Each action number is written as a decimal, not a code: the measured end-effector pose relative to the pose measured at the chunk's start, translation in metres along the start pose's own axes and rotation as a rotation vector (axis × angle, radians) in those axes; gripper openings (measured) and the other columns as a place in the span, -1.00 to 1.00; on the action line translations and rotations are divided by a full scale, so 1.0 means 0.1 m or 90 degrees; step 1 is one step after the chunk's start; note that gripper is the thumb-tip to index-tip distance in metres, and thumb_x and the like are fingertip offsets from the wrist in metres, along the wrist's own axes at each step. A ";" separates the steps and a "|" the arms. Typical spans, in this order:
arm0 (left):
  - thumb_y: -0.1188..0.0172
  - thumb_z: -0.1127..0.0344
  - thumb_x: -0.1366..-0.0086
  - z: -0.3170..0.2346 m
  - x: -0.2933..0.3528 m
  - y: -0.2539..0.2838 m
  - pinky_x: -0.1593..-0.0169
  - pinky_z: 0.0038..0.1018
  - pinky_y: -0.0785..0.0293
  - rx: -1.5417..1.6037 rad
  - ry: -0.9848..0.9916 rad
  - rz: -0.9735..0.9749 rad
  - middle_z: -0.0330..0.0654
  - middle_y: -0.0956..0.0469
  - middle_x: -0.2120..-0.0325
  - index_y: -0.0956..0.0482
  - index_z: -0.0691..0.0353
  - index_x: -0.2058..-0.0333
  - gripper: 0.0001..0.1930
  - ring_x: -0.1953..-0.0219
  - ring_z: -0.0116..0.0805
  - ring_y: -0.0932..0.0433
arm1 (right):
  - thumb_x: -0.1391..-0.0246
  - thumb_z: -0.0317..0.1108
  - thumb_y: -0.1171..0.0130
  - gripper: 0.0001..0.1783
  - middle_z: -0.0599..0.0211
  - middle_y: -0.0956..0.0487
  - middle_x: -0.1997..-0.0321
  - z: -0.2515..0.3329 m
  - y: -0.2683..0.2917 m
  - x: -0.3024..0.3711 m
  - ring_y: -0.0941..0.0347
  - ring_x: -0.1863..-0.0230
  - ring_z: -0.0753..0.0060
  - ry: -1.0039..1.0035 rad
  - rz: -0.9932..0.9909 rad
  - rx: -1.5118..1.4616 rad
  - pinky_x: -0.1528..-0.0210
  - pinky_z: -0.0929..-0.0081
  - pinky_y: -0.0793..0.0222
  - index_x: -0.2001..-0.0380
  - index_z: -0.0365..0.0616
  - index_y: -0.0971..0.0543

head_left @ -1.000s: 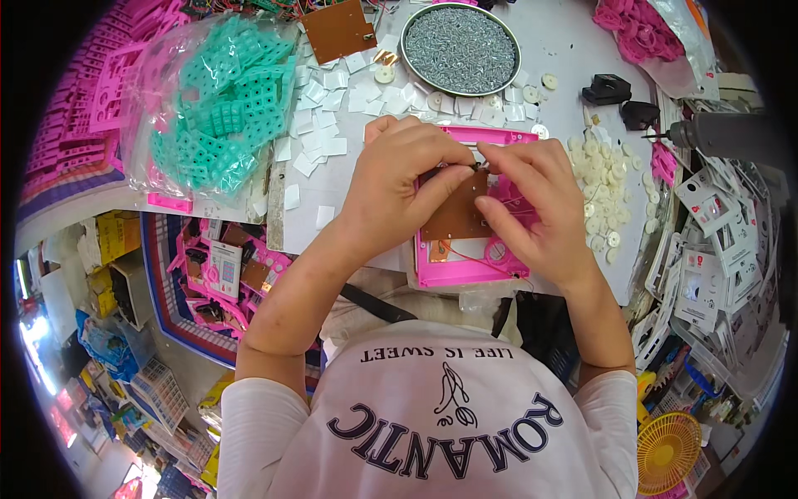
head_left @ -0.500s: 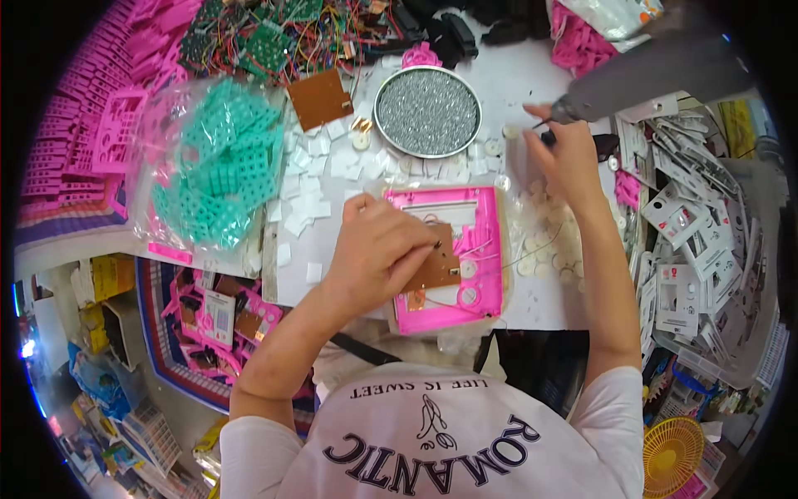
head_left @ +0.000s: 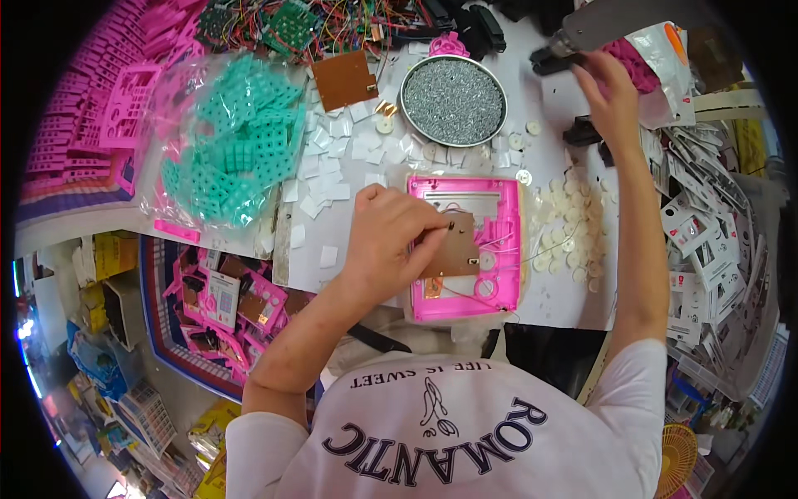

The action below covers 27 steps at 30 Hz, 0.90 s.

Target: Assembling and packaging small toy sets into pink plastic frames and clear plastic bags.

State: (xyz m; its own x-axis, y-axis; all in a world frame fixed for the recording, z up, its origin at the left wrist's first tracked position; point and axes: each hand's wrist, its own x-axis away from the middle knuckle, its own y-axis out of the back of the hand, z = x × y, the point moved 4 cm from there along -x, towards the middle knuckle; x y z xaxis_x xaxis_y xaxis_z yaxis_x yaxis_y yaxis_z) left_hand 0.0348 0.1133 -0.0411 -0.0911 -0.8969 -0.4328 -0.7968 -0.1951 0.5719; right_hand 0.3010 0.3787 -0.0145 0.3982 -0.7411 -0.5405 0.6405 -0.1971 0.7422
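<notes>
A pink plastic casing [head_left: 509, 249] lies face down on the white table in front of me, with a brown circuit board [head_left: 457, 249] and thin wires inside it. My left hand [head_left: 395, 237] rests over the casing's left side. Its thumb and index finger close at the board's upper left part, holding it. My right hand [head_left: 613, 96] is raised at the far right, fingers apart. Close to its fingertips are a blurred black piece [head_left: 553, 61] and the tip of a long grey power tool [head_left: 615, 25]. Whether the fingertips touch the black piece is unclear.
A round metal dish [head_left: 455, 100] of small screws stands behind the casing. Pale discs [head_left: 573, 237] lie to its right, white squares [head_left: 328, 158] to its left. Bagged teal parts [head_left: 241, 141], a second brown board [head_left: 345, 81] and a tub of white panels [head_left: 706, 233] surround the work area.
My right hand and the grey tool have moved up and away from me. My left hand stays at the circuit board. The whole view has shifted slightly.
</notes>
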 end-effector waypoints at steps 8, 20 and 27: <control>-0.37 0.47 -0.13 0.08 0.01 -0.02 0.03 -0.33 -0.31 0.067 0.021 -0.024 -0.32 -0.62 0.41 -0.66 0.12 0.32 -0.86 0.34 -0.31 -0.54 | -0.43 0.09 0.11 -0.51 0.12 -0.49 -0.21 0.94 0.63 1.87 -0.56 -0.05 0.03 -0.564 -0.104 -1.116 0.06 -0.14 -0.61 -0.17 0.01 -0.46; -0.28 0.54 -0.28 0.23 0.04 -0.08 0.17 -0.57 -0.40 0.268 0.185 -0.035 -0.26 -0.62 0.31 -0.65 0.32 0.23 -0.90 0.30 -0.54 -0.47 | 0.20 -0.51 -0.36 -0.31 0.27 -0.52 0.06 1.87 0.09 1.00 -0.48 0.04 0.25 -0.100 0.619 -0.424 -0.06 0.41 -0.40 -0.12 -0.17 -0.47; -0.26 0.52 -0.35 0.37 0.18 -0.16 0.10 -0.61 -0.43 0.392 0.278 -0.068 -0.28 -0.62 0.26 -0.63 0.36 0.14 -0.87 0.24 -0.59 -0.50 | 0.20 -0.38 -0.46 -0.31 0.13 -0.53 0.01 2.11 0.00 1.01 -0.44 -0.05 -0.01 0.112 0.508 -0.032 -0.12 0.15 -0.42 -0.11 -0.20 -0.53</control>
State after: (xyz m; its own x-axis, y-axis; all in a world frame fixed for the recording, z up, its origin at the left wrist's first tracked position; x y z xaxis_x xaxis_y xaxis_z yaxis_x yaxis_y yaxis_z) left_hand 0.0236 0.1153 -0.0839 0.1474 -0.9862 -0.0759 -0.9891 -0.1474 -0.0051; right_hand 0.2029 0.1690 0.0145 0.8412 -0.5340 0.0855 0.1480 0.3794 0.9133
